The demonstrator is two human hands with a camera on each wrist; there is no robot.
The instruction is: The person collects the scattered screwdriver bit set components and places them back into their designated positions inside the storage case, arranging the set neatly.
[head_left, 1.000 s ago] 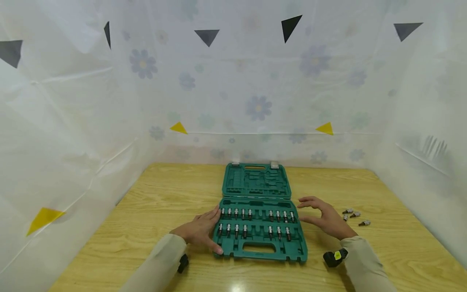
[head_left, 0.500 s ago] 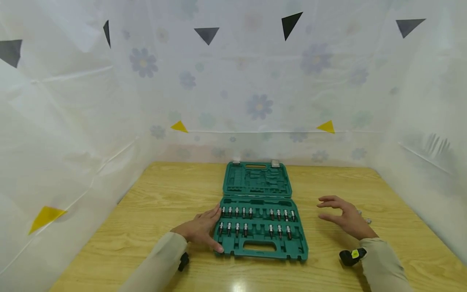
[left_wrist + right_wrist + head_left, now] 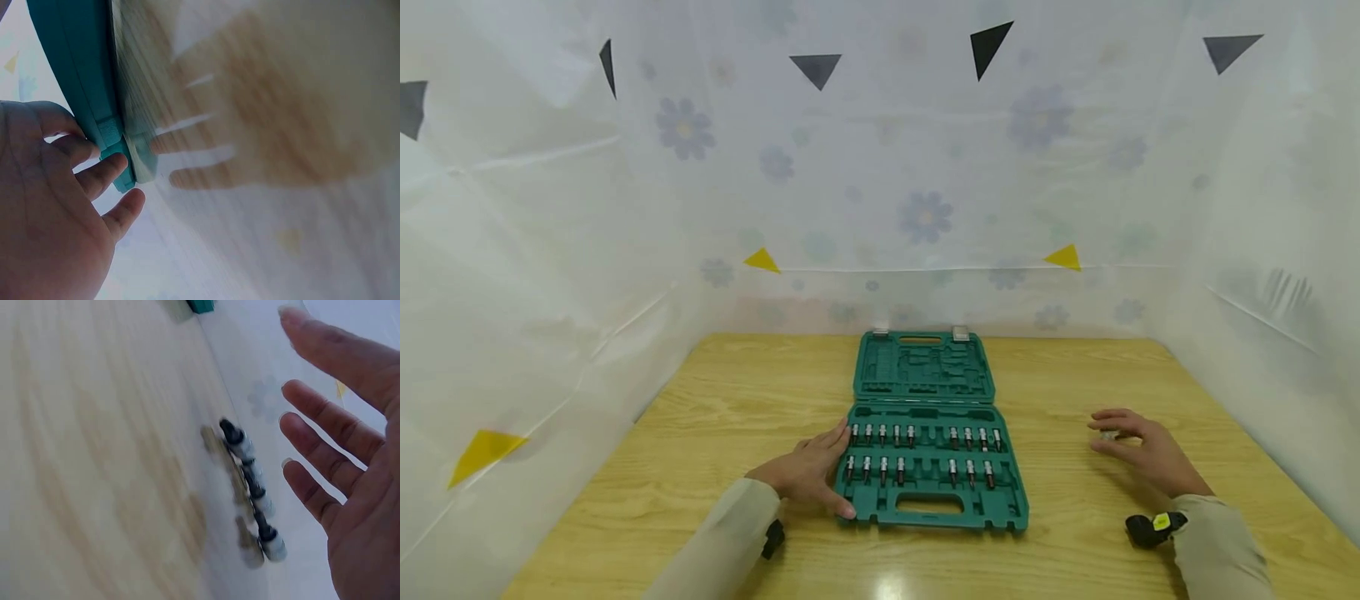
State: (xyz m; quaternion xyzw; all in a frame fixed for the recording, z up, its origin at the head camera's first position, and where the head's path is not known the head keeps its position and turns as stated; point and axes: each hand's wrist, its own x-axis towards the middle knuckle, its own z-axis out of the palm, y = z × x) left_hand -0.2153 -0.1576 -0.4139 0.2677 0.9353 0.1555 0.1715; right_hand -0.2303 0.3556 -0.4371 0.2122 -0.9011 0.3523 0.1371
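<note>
A green plastic case (image 3: 992, 503) lies unfolded on the table. Silver-and-black bit sockets (image 3: 952, 472) stand in two rows in its near half; a few slots between them are bare. My left hand (image 3: 805, 475) rests against the case's left side, thumb at the near corner. In the left wrist view its fingers (image 3: 103, 175) touch the case's edge. To the right, my right hand (image 3: 1153, 458) hovers with fingers apart over loose bit sockets (image 3: 255, 487). One bit socket (image 3: 1108, 434) shows between thumb and fingers in the head view; the right wrist view shows the hand apart from them.
The case's lid (image 3: 925, 367) lies back toward the rear wall, its moulded slots bare. Wooden table (image 3: 745, 383) extends on both sides. Pale plastic sheeting (image 3: 925, 150) with flower prints encloses the back and sides.
My right hand has moved right, from beside the case's right edge to above the loose bit sockets. The left hand stays against the case.
</note>
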